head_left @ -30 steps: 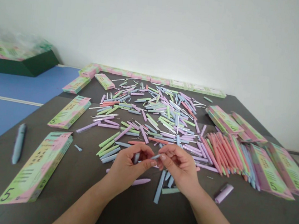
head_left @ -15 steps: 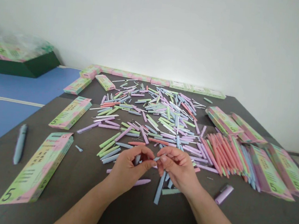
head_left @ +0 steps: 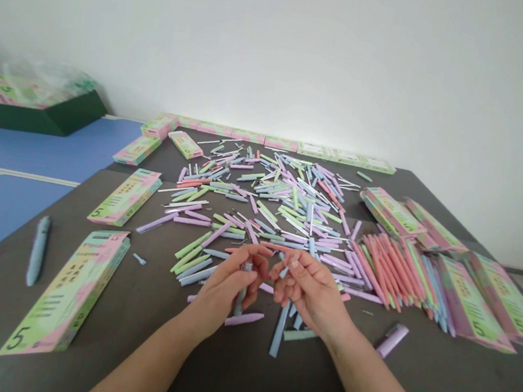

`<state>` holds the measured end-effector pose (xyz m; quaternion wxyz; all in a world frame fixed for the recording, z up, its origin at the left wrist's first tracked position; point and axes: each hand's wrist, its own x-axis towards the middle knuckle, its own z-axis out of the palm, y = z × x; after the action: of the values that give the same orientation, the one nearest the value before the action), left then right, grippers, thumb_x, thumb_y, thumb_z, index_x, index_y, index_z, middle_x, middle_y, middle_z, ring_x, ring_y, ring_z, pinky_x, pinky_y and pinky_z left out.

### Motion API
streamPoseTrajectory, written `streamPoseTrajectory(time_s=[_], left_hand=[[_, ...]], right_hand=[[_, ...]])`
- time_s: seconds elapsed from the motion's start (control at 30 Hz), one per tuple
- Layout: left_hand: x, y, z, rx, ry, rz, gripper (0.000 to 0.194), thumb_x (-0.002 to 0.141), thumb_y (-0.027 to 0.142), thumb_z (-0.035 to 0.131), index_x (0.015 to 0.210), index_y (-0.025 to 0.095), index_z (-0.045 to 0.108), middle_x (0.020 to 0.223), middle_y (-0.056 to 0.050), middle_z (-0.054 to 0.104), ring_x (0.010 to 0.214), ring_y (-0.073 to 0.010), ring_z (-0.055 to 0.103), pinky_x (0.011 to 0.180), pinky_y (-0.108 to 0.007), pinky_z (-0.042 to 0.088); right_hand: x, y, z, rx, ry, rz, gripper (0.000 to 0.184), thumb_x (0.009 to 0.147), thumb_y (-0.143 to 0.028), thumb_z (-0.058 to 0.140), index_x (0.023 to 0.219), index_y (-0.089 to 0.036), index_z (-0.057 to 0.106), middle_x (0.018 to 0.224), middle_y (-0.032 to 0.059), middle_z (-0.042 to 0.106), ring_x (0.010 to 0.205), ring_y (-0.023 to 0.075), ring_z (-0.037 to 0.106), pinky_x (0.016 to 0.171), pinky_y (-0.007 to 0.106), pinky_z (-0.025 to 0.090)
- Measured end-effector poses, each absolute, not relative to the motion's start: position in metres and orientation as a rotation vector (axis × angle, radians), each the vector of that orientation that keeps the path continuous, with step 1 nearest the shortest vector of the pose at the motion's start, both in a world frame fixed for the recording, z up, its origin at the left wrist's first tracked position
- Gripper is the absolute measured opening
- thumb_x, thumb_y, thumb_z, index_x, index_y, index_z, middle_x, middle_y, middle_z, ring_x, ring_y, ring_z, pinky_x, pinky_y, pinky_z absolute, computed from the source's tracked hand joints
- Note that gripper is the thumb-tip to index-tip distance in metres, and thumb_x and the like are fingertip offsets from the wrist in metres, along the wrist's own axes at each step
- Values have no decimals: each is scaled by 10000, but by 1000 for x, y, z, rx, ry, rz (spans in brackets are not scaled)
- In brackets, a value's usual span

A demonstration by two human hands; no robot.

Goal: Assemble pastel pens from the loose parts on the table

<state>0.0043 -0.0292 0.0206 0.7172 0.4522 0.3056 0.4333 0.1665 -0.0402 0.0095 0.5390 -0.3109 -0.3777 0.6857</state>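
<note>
My left hand [head_left: 233,284] is closed around a grey-blue pen barrel [head_left: 241,299], held upright with its lower end poking out below the fingers. Just to its right, my right hand [head_left: 308,288] pinches a small light-blue pen part [head_left: 283,272], mostly hidden by the fingertips. The two hands are slightly apart. Under the left hand lies a purple pen barrel [head_left: 244,319]. Below the right hand are a blue pen barrel [head_left: 279,331] and a grey-green one [head_left: 300,335]. A large pile of pastel pen parts [head_left: 285,192] spreads out beyond both hands.
Coral pens [head_left: 388,270] lie in a row at the right, beside packed boxes [head_left: 476,302]. A purple cap [head_left: 392,340] sits nearer. At left are a printed box [head_left: 69,290], a thick blue pen [head_left: 37,251] and a small blue piece [head_left: 140,259]. A green tray [head_left: 38,119] stands far left.
My hands have moved apart from a shared pinch. The left hand now shows the barrel upright in its fingers; the right hand has drawn back slightly with the small blue part.
</note>
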Motion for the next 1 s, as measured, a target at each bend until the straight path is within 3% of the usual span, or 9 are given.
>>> streamPoseTrajectory(time_s=[0.17,0.37,0.63,0.8,0.87,1.0], left_hand=[[8,-23,19,726,655,1132,91,862,235,542,860,154,583,740,-11,573,533,-75,465,464,-184,402],[7,-17,18,597,767,1316,112,863,260,572,812,163,552,830,-42,663,645,-109,583,537,-196,484],[6,-19,18,656,930,1360,218,809,380,637,800,173,569,780,-2,655,456,-44,381,328,-103,288],[5,-19,22,620,935,1361,236,788,373,664,818,179,533,834,-3,669,482,-36,455,390,-111,368],[5,-19,23,642,921,1325,235,783,357,673,825,187,517,770,19,650,471,-36,460,392,-113,361],[5,-24,23,786,855,1128,199,804,356,651,854,191,552,580,68,536,366,-17,318,331,-112,219]], right_hand=[[168,-40,8,-774,-1004,1591,142,901,-304,572,930,-171,612,678,-16,609,387,34,481,357,141,356],[164,-46,9,-867,-1208,1593,250,924,-341,530,1096,-170,590,652,-40,524,411,25,380,386,165,259],[161,-51,18,-958,-1258,1537,171,861,-326,622,879,-160,582,629,-46,525,460,35,397,422,169,288],[161,-49,12,-955,-1156,1475,186,807,-327,680,834,-153,620,553,-52,521,395,39,410,375,171,294],[162,-47,9,-929,-1077,1436,173,806,-321,682,835,-155,643,549,-46,533,379,40,415,357,170,284],[165,-44,6,-889,-979,1354,155,825,-315,664,845,-162,677,543,-36,563,343,37,406,330,167,267]])
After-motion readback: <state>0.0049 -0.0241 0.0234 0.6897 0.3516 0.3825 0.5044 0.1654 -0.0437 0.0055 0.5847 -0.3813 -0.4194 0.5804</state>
